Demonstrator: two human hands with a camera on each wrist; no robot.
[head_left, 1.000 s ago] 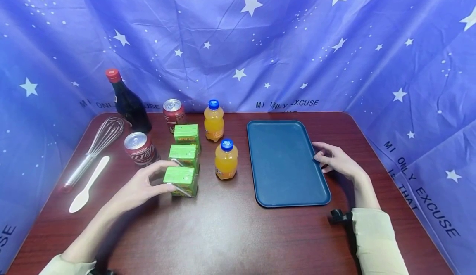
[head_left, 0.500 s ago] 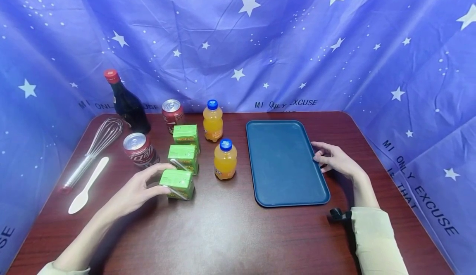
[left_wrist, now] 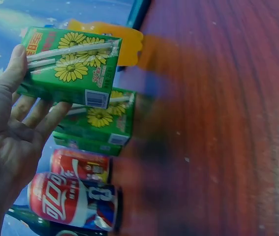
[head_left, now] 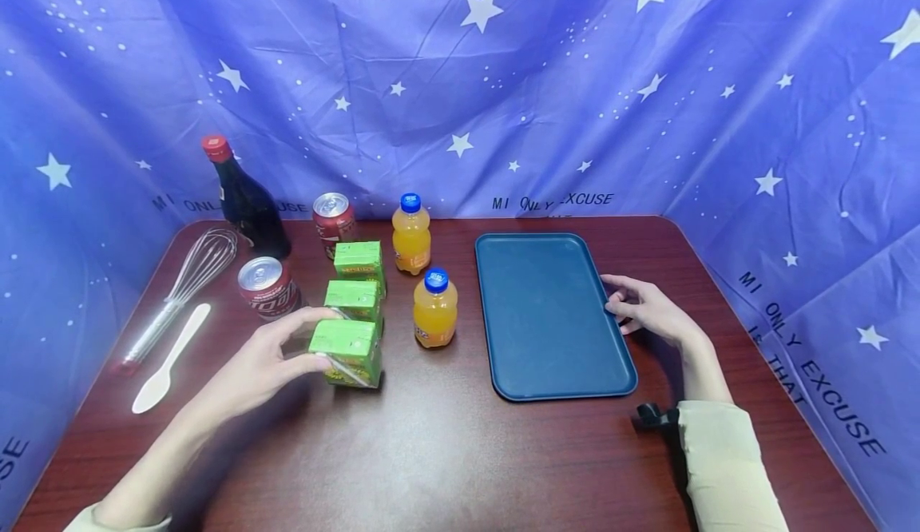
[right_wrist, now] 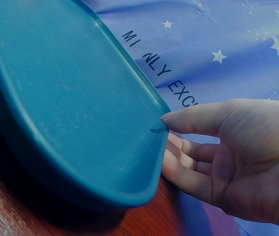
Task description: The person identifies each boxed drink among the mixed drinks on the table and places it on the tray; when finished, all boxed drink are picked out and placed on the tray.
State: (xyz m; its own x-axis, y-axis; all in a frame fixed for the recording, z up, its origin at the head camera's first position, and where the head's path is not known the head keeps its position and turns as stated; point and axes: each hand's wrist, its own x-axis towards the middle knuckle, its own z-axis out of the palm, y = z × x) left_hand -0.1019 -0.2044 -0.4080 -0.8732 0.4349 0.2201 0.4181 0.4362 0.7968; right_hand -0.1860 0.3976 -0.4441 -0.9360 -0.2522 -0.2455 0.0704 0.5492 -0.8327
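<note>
My left hand (head_left: 262,363) grips the nearest green juice carton (head_left: 346,354) between thumb and fingers. In the left wrist view that carton (left_wrist: 70,66) shows yellow flowers and a straw on its side; whether its base touches the table is hard to tell. Two more green cartons (head_left: 352,299) stand in a row behind it. At the right, my right hand (head_left: 652,311) holds the right rim of a dark blue tray (head_left: 553,316). The right wrist view has the thumb on top of the tray's rim (right_wrist: 151,101) and the other fingers at its outer side.
Two orange drink bottles (head_left: 434,312) with blue caps stand between cartons and tray. Further left are two red cola cans (head_left: 266,284), a dark red-capped bottle (head_left: 251,208), a whisk (head_left: 187,292) and a pale spoon (head_left: 172,356). A starry blue curtain (head_left: 460,85) encloses the table.
My left hand has drawn the nearest carton slightly toward me and away from the one behind it. The right hand and tray have stayed put.
</note>
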